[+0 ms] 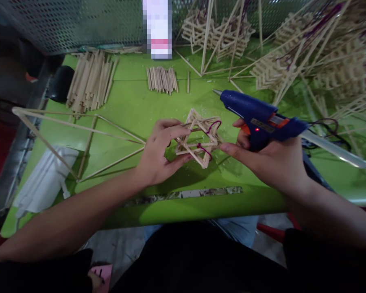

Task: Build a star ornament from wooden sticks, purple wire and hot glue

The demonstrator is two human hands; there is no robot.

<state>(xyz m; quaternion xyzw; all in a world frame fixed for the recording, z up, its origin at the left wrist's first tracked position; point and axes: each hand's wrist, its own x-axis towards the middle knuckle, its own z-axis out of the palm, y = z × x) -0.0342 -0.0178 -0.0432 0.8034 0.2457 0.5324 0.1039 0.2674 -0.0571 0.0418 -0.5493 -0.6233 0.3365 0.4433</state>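
Note:
My left hand [161,152] grips a small star-shaped frame of thin wooden sticks [198,138] between thumb and fingers, above the green table. Purple string is tied at two spots on this frame. A blue hot glue gun [256,118] is held in my right hand [262,156], its nozzle pointing to the upper left and a small red light lit on its side. A clear glue stick [338,148] sticks out of its back. The tip of my right thumb is at the frame's right side; whether it presses there I cannot tell.
Long sticks [91,81] lie bundled at the back left, near short sticks [161,79]. A large stick frame [88,150] extends left of my left hand. A white power strip [45,179] lies front left. Finished-looking stick structures [332,61] crowd the back right.

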